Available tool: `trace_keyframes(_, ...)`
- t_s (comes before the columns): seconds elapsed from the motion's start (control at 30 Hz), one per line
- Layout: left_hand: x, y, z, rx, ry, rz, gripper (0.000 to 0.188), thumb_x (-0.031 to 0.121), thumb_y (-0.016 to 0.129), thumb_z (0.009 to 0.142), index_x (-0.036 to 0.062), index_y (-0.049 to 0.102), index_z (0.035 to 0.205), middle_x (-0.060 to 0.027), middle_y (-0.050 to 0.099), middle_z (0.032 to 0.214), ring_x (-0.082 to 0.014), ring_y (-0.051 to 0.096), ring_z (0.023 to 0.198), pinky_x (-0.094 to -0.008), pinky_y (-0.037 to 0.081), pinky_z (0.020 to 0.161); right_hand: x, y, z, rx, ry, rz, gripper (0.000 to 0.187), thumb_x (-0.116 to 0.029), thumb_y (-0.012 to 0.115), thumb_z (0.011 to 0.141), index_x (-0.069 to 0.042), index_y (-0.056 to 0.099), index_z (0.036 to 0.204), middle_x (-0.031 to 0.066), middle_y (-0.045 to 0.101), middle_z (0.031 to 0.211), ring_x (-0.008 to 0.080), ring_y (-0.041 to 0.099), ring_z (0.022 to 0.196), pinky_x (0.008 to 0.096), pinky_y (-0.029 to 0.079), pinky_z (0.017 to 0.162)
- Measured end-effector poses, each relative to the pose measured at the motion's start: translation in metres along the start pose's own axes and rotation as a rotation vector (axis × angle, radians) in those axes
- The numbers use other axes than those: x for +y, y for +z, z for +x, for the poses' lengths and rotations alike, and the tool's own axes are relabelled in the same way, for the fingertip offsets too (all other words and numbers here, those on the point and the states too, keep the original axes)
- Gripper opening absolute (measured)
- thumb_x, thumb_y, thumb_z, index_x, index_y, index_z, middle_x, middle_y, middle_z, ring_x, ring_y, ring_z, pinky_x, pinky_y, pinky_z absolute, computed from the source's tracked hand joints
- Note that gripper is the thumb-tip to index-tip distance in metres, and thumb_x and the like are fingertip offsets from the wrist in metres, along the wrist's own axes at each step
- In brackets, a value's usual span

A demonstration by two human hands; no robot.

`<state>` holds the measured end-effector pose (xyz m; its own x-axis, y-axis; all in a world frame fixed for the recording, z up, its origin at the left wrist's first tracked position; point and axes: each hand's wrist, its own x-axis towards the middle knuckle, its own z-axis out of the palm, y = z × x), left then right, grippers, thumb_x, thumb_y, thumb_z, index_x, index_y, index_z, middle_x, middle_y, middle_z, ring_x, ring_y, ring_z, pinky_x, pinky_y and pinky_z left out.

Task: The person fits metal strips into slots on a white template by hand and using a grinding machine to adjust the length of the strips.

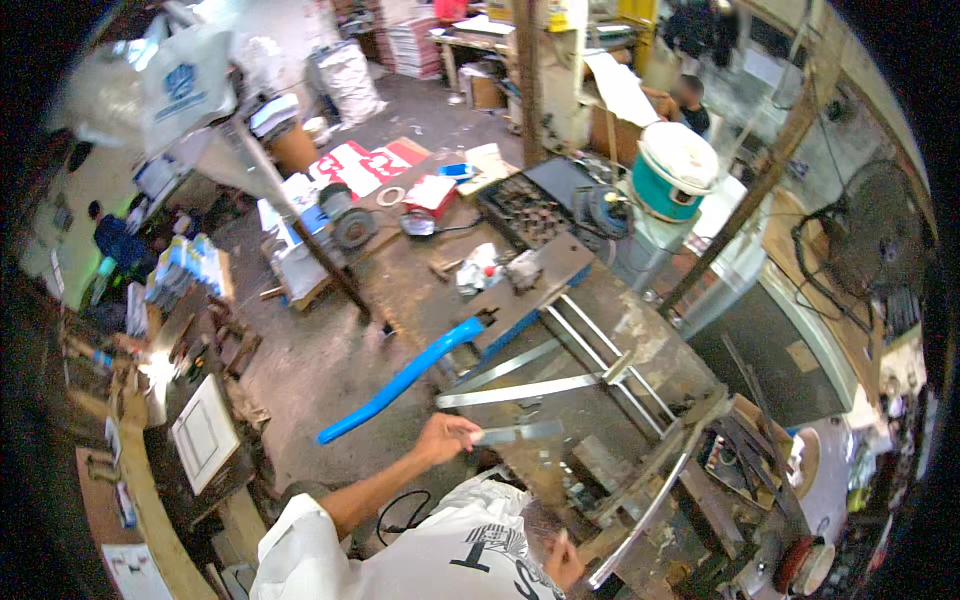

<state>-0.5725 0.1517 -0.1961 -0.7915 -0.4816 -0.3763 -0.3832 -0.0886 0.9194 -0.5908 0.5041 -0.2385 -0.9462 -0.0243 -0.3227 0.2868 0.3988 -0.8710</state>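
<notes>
My left hand (445, 438) pinches one end of a short flat grey metal strip (530, 432), which reaches right over the workbench (405, 290). Low in the view, at the bench's near edge, is my right hand (564, 562). Its fingers are partly hidden and blurred, so its grip is unclear. A long pale metal bar (645, 520) slants up just beside it. Beyond my left hand, a curved blue lever (400, 388) juts out from the bench. Several flat metal bars (525, 391) lie across each other on the bench top.
A bench grinder (350, 222), a tray of small parts (527, 207) and a teal-and-white round container (672, 172) stand farther back. Dark metal scraps (725, 500) pile up at the right. A wooden post (745, 195) rises beyond the bench. Other people work in the background.
</notes>
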Motion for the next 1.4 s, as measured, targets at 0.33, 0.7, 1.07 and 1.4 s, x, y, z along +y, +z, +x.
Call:
trace_keyframes(0.33,0.014,-0.042,-0.195,0.131,0.035,-0.104,0.025,0.024,0.070,0.090,0.0032,0.072,0.104,-0.0038,0.072,0.091,-0.0118,0.065,0.079,-0.0300,0.052,0.074,-0.161,0.116,-0.061,-0.683,0.240,0.506,0.027,-0.026,0.068,0.093,-0.001,0.067,0.084,0.0033,0.065,0.070,0.0109,0.060,0.057,0.0245,0.049,0.054)
trace_keyframes(0.7,-0.081,-0.223,-0.221,0.914,0.097,-0.082,0.020,0.021,0.065,0.093,0.0036,0.070,0.100,-0.0058,0.069,0.079,-0.0136,0.061,0.071,-0.0313,0.050,0.067,-0.240,0.297,-0.115,-1.044,-0.399,0.195,0.025,-0.020,0.072,0.088,0.003,0.070,0.099,0.0074,0.070,0.083,0.0123,0.064,0.073,0.0262,0.052,0.068)
trace_keyframes(1.07,-0.522,-0.593,-0.396,1.844,-0.330,-0.005,0.022,0.020,0.068,0.093,0.0008,0.066,0.104,-0.0060,0.061,0.069,-0.0131,0.051,0.055,-0.0256,0.041,0.048,-0.263,0.626,0.128,-0.572,-0.856,-0.419,0.041,-0.034,0.074,0.081,0.003,0.071,0.098,0.0168,0.073,0.086,0.0243,0.070,0.076,0.0362,0.054,0.070)
trace_keyframes(1.4,-0.458,-0.632,-0.403,1.852,-0.804,0.028,0.020,0.017,0.071,0.090,0.0016,0.058,0.087,-0.0081,0.060,0.071,-0.0154,0.054,0.061,-0.0292,0.046,0.058,-0.266,0.776,0.300,-0.144,-0.988,-0.973,0.082,-0.042,0.083,0.059,0.001,0.053,0.122,0.0222,0.058,0.121,0.0391,0.053,0.117,0.0468,0.044,0.097)
